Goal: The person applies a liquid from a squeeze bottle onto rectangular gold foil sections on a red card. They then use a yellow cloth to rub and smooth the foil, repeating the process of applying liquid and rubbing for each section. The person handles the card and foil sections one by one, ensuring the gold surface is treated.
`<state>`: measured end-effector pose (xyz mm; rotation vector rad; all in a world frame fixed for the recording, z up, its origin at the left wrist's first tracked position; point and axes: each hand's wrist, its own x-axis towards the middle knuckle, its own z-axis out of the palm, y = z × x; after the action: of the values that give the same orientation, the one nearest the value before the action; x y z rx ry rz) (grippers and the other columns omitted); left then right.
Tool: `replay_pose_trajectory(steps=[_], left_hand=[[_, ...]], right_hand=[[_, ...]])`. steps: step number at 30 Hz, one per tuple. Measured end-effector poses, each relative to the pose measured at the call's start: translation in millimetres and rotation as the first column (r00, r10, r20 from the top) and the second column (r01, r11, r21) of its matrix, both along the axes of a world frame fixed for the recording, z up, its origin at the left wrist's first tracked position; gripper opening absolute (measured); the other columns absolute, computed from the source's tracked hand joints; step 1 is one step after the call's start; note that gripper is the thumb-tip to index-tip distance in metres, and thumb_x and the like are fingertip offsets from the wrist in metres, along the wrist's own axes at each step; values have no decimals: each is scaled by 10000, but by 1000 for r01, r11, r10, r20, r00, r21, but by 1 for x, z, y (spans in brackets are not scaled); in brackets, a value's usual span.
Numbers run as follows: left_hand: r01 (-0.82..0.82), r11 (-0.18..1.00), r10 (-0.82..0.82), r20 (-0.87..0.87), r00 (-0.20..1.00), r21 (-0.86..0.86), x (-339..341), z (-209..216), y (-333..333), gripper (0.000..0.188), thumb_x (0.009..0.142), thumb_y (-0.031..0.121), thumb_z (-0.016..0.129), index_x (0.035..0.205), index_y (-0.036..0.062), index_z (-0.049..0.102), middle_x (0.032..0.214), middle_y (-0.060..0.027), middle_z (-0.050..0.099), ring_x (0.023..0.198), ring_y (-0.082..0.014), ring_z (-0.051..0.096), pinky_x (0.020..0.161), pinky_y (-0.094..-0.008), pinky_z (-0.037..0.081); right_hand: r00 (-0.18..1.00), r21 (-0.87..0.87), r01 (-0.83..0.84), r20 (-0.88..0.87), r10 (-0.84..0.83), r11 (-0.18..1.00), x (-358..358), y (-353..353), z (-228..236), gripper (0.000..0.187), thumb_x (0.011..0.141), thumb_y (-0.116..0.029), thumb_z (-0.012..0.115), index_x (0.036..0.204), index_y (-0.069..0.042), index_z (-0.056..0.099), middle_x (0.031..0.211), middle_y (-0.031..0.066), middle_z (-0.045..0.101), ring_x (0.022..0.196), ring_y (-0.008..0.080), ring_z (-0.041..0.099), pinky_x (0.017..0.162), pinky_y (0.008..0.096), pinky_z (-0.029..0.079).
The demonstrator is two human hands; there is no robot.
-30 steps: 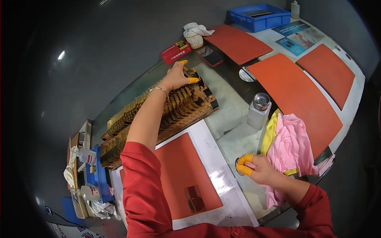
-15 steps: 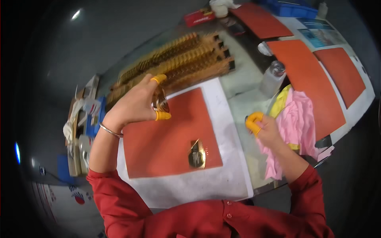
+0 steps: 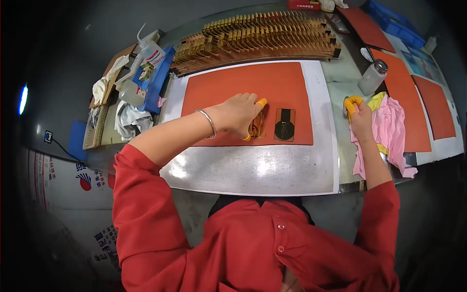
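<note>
My left hand (image 3: 238, 114) is low over an orange mat (image 3: 219, 87). Its thumb and a finger, both in yellow finger covers, grip a thin gold-and-dark plate (image 3: 258, 125) by opposite edges. The hand hides part of that plate. Just right of it, a similar small rectangular plate (image 3: 284, 125) with a dark round patch and stripe lies flat on the mat. My right hand (image 3: 361, 117) is curled beside a crumpled pink cloth (image 3: 389, 124), its yellow-covered fingers bent in. Whatever it may hold cannot be made out.
Racks of upright gold plates (image 3: 262, 36) span the back. Right of them stand a clear bottle with a metal cap (image 3: 373, 78) and more orange sheets (image 3: 401, 90). At left, a blue tray (image 3: 158, 80) sits by squeeze bottles (image 3: 152, 51) and a crumpled grey cloth (image 3: 131, 121).
My left hand has come from in front of the racks down onto the mat, carrying a gold plate beside the other one. My right hand stays curled near the cloth. The view has shifted.
</note>
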<state>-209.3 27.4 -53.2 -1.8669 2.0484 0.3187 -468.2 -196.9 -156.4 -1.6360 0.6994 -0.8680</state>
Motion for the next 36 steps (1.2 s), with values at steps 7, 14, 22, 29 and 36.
replay_pose_trajectory(steps=[7,14,22,29,36], left_hand=[[-90,990,80,94,992,106,35,9,51,1049,499,425,832,1300,-55,354,1108,-212,481,953,-315,528,833,-366,425],[93,958,-68,100,993,-273,81,-16,106,903,546,274,761,1278,-59,350,1232,-223,417,894,-318,544,789,-356,427],[74,916,-192,-268,944,-395,88,57,13,697,724,239,719,1292,-2,394,1335,-211,381,1256,-363,351,1029,-434,309],[-617,771,86,-936,342,-155,-20,92,-332,601,911,393,447,1327,-32,361,1326,-180,435,1266,-262,378,1009,-313,305],[-951,244,368,-925,-93,193,8,-43,-574,703,826,481,508,1283,-49,432,1357,-182,419,1258,-275,407,997,-341,334]], right_hand=[[945,-380,177,-193,-265,908,7,4,-7,150,835,-87,581,934,26,596,756,113,627,682,159,567,642,270,442],[843,-482,286,-283,-457,828,2,4,-18,173,812,-143,587,930,-19,618,809,189,634,740,297,618,652,343,460],[887,-347,192,-338,-314,918,6,8,2,206,789,-234,619,901,-61,619,761,148,633,711,299,613,634,366,466],[960,-167,-123,-271,74,978,-26,6,18,126,852,-153,600,869,-27,596,712,32,604,679,103,568,642,252,466],[981,-174,-187,16,192,967,-38,-1,4,104,836,-126,623,897,-48,591,736,93,618,598,223,600,532,295,466]])
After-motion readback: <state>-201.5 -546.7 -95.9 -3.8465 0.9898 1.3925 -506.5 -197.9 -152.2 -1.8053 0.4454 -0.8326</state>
